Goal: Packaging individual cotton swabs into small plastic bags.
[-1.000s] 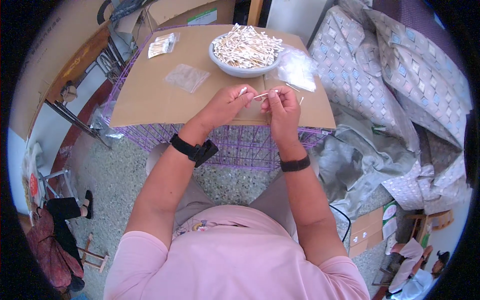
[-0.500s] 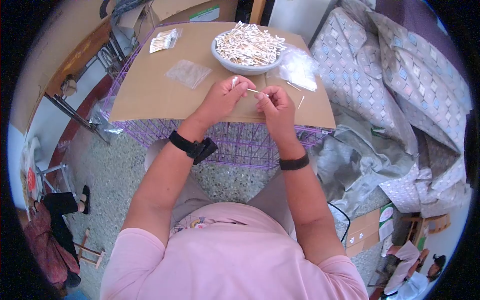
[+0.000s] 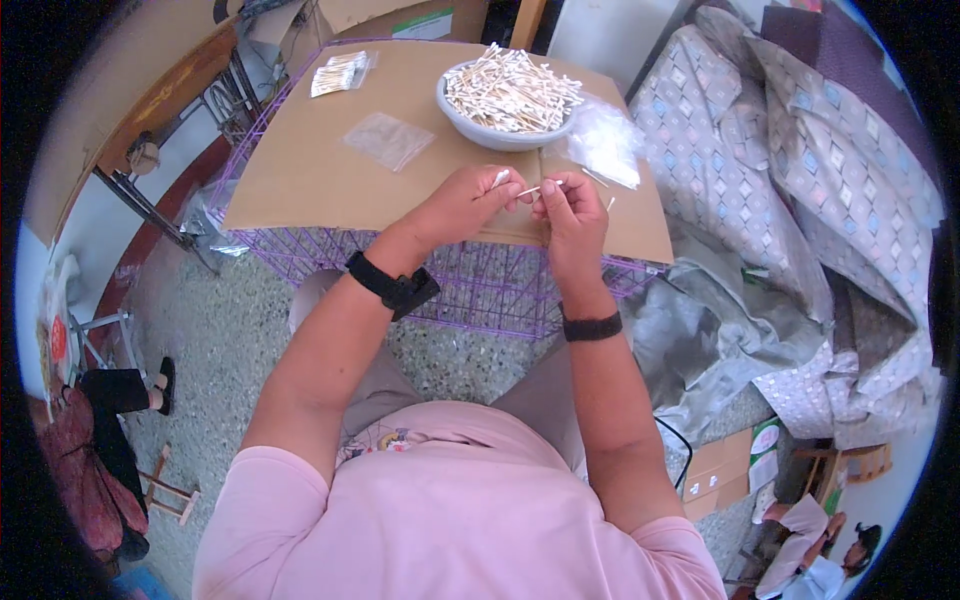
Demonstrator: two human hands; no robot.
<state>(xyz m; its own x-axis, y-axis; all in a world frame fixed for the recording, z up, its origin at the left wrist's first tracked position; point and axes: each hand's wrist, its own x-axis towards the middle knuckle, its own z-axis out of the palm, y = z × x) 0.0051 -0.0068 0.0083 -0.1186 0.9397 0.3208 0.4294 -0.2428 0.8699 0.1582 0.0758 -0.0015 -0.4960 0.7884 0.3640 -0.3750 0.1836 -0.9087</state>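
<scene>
My left hand (image 3: 478,202) is closed on cotton swabs, whose white tips (image 3: 502,177) poke out at the top of the fist; how many it holds is hidden. Close beside it, my right hand (image 3: 572,215) pinches a single cotton swab (image 3: 531,190) that spans the small gap between both hands. Both hands are above the near edge of a cardboard sheet (image 3: 290,190). Beyond them stands a grey bowl (image 3: 490,136) heaped with loose cotton swabs (image 3: 512,90). Two stray swabs (image 3: 594,177) lie on the cardboard right of my right hand.
Flat on the cardboard is an empty clear bag (image 3: 388,141); a bag filled with swabs (image 3: 340,74) lies at the far left. Clear bags (image 3: 608,145) are piled right of the bowl. Purple wire mesh (image 3: 470,285) supports the sheet. Patterned fabric (image 3: 700,150) drapes at right. Two people sit farther off.
Both hands have shifted slightly right and come closer together. The swab between them has changed its tilt. The whole view has also shifted a little.
</scene>
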